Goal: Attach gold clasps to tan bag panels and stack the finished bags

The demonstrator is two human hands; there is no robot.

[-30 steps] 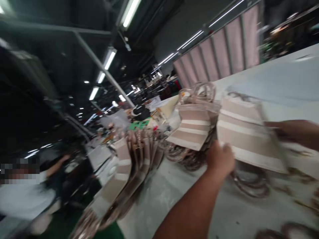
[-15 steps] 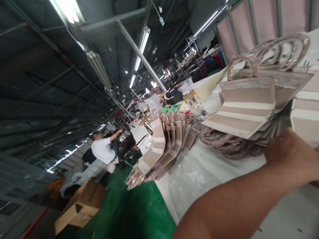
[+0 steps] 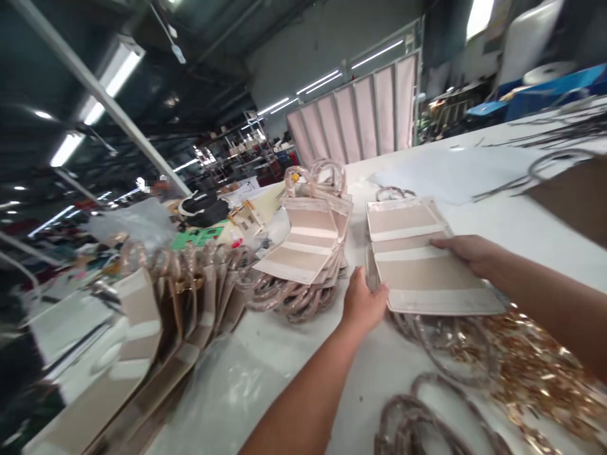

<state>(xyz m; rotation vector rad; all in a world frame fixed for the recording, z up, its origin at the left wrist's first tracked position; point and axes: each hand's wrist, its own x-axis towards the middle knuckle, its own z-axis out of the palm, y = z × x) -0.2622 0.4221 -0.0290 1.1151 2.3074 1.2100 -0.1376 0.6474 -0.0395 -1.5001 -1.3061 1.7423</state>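
A beige bag panel (image 3: 417, 272) with pale cross strips and plastic-wrapped handles lies over the white table in front of me. My left hand (image 3: 364, 300) grips its left edge, thumb on top and fingers at the side. On its upper right part, my right hand (image 3: 462, 249) holds the panel, thumb side over the surface; the other fingers are partly hidden. Left of it sits a stack of similar bag panels (image 3: 308, 237) with wrapped handles. Further left, another row of panels (image 3: 137, 328) stands fanned out, handles up.
Gold metal pieces (image 3: 545, 373) are heaped at the right. Loose wrapped handles (image 3: 417, 417) lie at the near edge. Clear plastic (image 3: 232, 379) covers part of the table. A brown piece (image 3: 576, 196) and dark cords (image 3: 559, 133) lie far right.
The view has swung right. Both hands now show on a bag panel, where earlier one arm reached to the right beside the stack. The gold pieces have come into view.
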